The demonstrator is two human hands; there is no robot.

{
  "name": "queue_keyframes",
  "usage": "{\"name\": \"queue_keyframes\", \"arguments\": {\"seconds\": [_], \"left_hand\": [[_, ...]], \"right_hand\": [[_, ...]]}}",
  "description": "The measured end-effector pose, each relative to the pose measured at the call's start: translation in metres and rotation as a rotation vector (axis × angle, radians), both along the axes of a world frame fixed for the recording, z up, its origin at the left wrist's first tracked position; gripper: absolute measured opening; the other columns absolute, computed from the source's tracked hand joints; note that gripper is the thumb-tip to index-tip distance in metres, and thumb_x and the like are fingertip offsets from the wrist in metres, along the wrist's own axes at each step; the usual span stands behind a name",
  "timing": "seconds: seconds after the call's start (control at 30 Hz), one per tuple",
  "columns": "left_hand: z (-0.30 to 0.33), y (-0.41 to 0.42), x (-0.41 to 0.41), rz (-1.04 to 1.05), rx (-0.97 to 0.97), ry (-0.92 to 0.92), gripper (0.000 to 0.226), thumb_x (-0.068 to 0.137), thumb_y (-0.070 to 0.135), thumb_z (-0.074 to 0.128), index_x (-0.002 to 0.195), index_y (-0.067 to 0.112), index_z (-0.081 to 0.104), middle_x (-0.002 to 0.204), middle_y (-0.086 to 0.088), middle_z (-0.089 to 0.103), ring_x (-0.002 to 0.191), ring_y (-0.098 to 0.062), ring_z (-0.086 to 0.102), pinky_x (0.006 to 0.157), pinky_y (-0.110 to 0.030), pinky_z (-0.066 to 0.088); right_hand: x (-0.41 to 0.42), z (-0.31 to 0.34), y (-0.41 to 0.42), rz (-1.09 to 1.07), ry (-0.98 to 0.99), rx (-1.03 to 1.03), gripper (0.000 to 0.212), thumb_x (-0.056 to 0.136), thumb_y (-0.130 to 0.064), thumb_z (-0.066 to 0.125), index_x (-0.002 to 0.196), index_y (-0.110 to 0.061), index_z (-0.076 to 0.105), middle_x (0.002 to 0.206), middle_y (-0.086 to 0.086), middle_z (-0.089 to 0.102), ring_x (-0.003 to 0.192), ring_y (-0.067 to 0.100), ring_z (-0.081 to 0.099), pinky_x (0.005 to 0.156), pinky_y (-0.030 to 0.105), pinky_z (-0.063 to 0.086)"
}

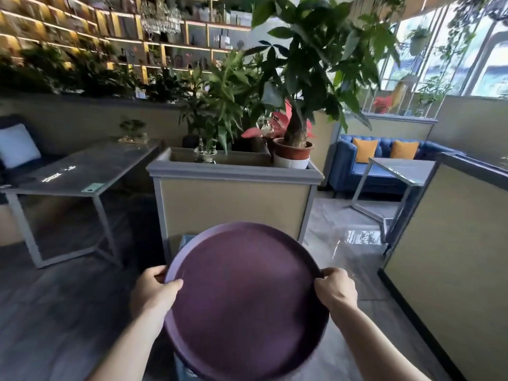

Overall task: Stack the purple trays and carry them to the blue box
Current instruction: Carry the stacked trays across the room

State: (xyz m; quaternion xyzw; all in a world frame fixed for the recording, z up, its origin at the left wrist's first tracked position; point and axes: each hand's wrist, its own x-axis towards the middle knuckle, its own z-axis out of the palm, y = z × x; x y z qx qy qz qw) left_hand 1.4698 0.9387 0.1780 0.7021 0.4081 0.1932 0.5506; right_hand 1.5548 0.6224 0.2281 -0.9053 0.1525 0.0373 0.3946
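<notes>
Purple tray [244, 303] up in the air at chest level, left hand [154, 291] and right hand [336, 288] clamped on opposite rims; blue box [184, 242] peeks past its far edge, against the planter [233, 199]; open floor [343, 243] right.

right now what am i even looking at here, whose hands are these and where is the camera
There is no machine here. The single picture comes from a wide-angle camera worn on a person's head, looking forward and down. The left hand and right hand grip opposite edges of a round purple tray, held in the air with nothing on it. Whether more trays are stacked beneath is hard to tell. A bit of something blue peeks out beyond the tray, in front of a planter box holding potted plants.
</notes>
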Motion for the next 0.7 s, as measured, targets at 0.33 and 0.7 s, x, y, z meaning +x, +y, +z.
{"name": "queue_keyframes", "arguments": {"seconds": [0.33,0.7], "left_hand": [[-0.074,0.090,0.156,-0.090,-0.062,0.154,0.031,0.067,0.014,0.085,0.090,0.024,0.068,0.087,-0.001,0.074,0.082,-0.029,0.072,0.085,-0.045,0.059],[-0.148,0.110,0.231,-0.108,-0.063,0.277,0.025,0.067,0.011,0.085,0.090,0.014,0.076,0.079,0.001,0.076,0.077,-0.025,0.072,0.071,-0.033,0.053]], "right_hand": [[0.138,-0.055,0.079,-0.097,0.096,-0.038,0.034,0.073,-0.008,0.059,0.097,-0.024,0.077,0.101,0.014,0.074,0.098,0.037,0.067,0.087,0.036,0.054],[0.235,-0.143,0.107,-0.110,0.251,-0.081,0.038,0.074,-0.008,0.059,0.104,-0.024,0.076,0.106,0.016,0.073,0.104,0.038,0.065,0.093,0.036,0.050]]}}
